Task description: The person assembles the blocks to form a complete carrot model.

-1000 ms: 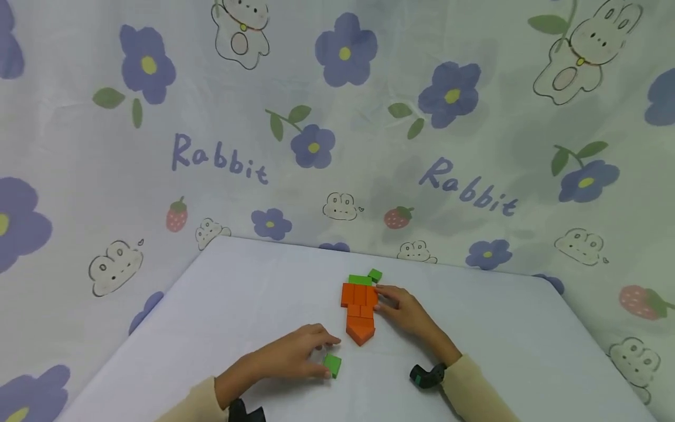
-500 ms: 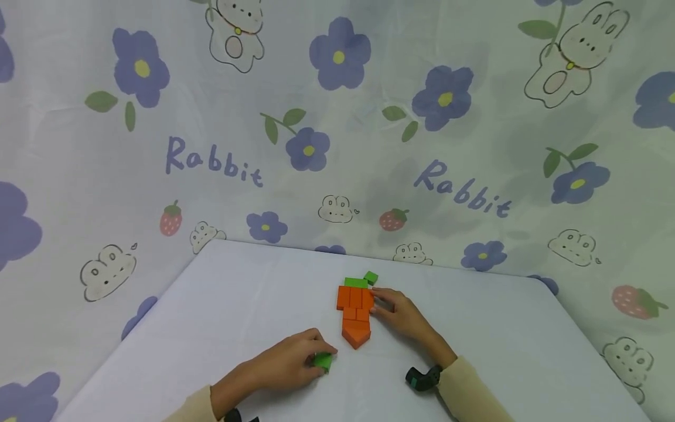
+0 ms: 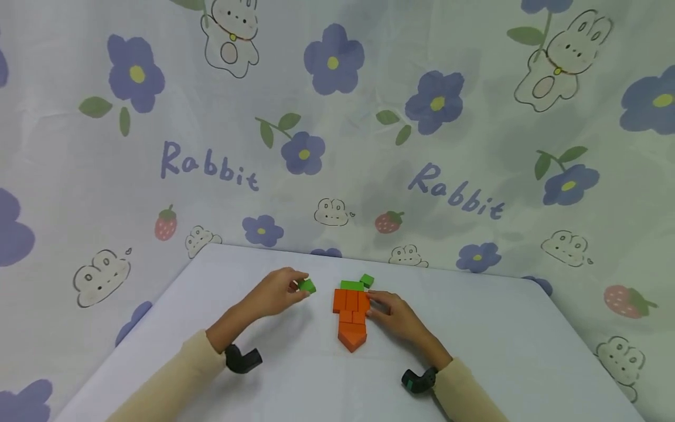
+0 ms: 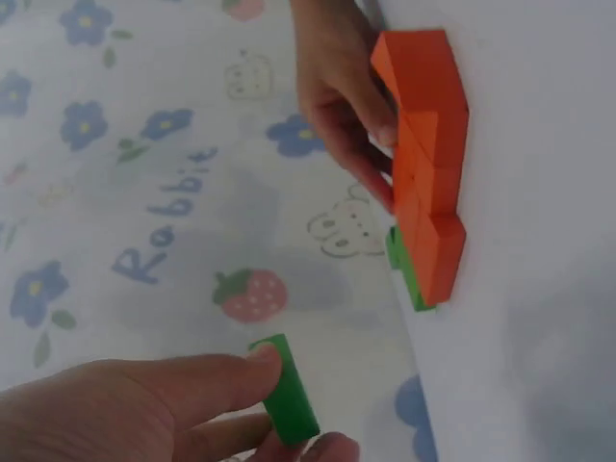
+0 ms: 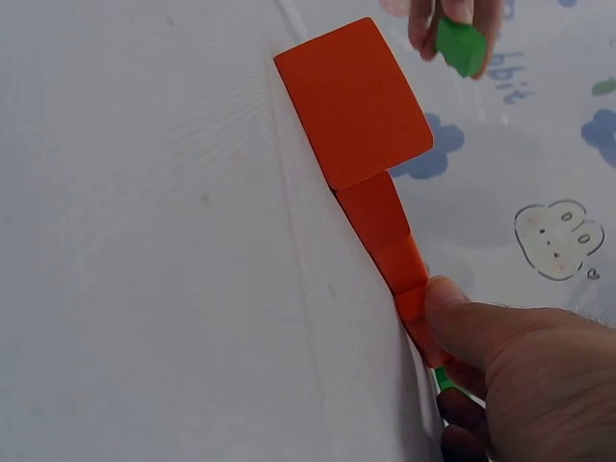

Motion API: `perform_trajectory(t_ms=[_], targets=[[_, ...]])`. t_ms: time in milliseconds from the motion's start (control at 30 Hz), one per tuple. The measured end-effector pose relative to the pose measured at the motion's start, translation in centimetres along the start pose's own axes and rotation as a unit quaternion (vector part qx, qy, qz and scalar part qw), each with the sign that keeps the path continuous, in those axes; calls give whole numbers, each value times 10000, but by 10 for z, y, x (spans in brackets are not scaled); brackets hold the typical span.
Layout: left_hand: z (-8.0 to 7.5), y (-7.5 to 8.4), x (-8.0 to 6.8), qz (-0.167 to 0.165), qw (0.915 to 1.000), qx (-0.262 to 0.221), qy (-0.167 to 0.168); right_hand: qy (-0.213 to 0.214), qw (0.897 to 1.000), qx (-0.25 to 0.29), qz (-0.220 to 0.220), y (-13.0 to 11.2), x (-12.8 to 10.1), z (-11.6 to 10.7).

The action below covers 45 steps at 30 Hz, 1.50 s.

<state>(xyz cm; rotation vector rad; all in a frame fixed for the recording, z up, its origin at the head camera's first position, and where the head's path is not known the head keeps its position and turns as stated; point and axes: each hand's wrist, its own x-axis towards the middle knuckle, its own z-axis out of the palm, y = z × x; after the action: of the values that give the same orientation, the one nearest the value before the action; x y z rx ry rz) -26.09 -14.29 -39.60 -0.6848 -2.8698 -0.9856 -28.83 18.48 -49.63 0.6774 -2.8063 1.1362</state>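
My left hand (image 3: pixel 276 291) pinches a green block (image 3: pixel 307 285) between thumb and fingers, raised left of the orange shape; in the left wrist view this green block (image 4: pixel 290 390) looks thin and flat. The orange blocks (image 3: pixel 352 316) lie side by side, with a pointed piece (image 3: pixel 352 340) at the near end. My right hand (image 3: pixel 395 313) holds the right-hand orange block (image 3: pixel 363 302), thumb and index finger at its two ends. In the right wrist view my thumb lies against the orange, other fingers partly hidden.
A green rectangular block (image 3: pixel 351 285) borders the far end of the orange blocks. Beside it, a small green block (image 3: pixel 367 280) sits turned at an angle. All lie on a white table (image 3: pixel 295 375), with a printed rabbit-and-flower cloth (image 3: pixel 337 158) behind it.
My left hand has closed on the green block, lifted it off the near part of the table and carried it away from me, up and left. My right hand stays at the orange blocks.
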Motion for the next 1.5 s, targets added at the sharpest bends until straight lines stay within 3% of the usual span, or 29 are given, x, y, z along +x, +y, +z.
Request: perform_trajectory(t_ms=[233, 533, 700, 900, 1100, 1500], targets=[[1, -18, 41, -599, 9947, -677, 497, -29, 10000, 0, -20, 2, -1, 0], [35, -40, 75, -857, 9863, -1055, 938, -83, 9999, -8, -116, 1, 0, -2], [54, -42, 89, -1041, 9835, -1071, 1025, -76, 9999, -74, -122, 0, -1, -2], [71, -36, 99, -1249, 9805, -1206, 917, -75, 9999, -73, -86, -4, -2, -2], [86, -36, 105, -1206, 9814, -1119, 992, -70, 9999, -91, -80, -2, -1, -2], [104, -47, 106, -796, 9878, -973, 913, -105, 9999, -80, -59, 3, 0, 0]])
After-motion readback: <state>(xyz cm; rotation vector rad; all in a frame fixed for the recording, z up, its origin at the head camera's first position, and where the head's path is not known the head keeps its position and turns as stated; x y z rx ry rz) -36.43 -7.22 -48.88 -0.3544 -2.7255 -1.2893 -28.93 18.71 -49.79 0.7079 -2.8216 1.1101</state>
